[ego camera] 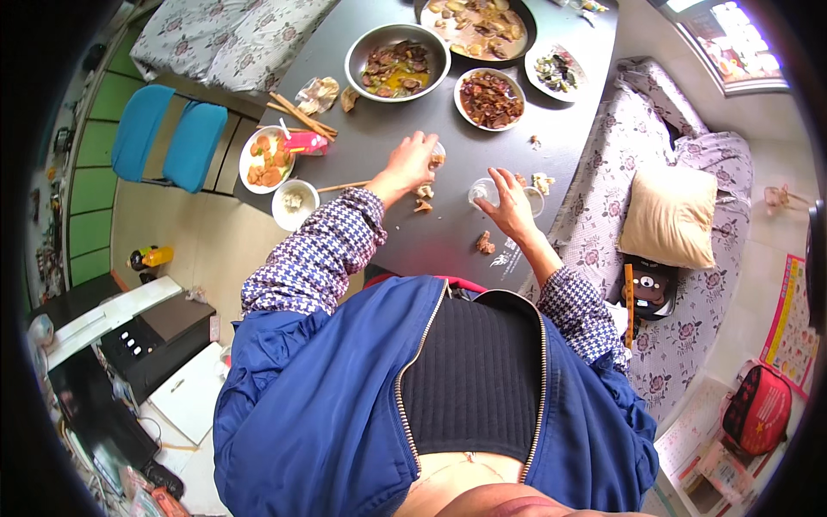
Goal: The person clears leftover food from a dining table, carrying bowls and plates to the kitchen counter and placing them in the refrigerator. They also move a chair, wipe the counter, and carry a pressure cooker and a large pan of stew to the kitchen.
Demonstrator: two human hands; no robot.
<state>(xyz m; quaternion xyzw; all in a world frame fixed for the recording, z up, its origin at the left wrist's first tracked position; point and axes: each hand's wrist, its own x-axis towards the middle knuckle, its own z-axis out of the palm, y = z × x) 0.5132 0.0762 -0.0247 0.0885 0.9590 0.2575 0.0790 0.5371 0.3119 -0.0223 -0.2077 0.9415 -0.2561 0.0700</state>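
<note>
My left hand point(411, 161) is over the dark table point(413, 242), its fingers around a small clear plastic cup point(439, 155) with brown bits in it. My right hand point(509, 205) hovers with fingers apart beside a clear plastic cup point(483, 190); whether it touches the cup, I cannot tell. Another clear cup point(535, 201) stands just right of that hand. Food scraps point(423, 205) lie below my left hand, and a brown scrap point(485, 243) lies nearer my body. Farther back are a steel bowl of food point(352, 68) and a bowl of chopped brown food point(489, 99).
A pan of stew point(478, 29) and a plate of greens point(555, 72) stand at the back. On the left are a plate of orange slices point(267, 161), a white bowl point(295, 203), chopsticks point(300, 115) and a pink carton point(305, 143). A covered sofa point(594, 168) borders the right side.
</note>
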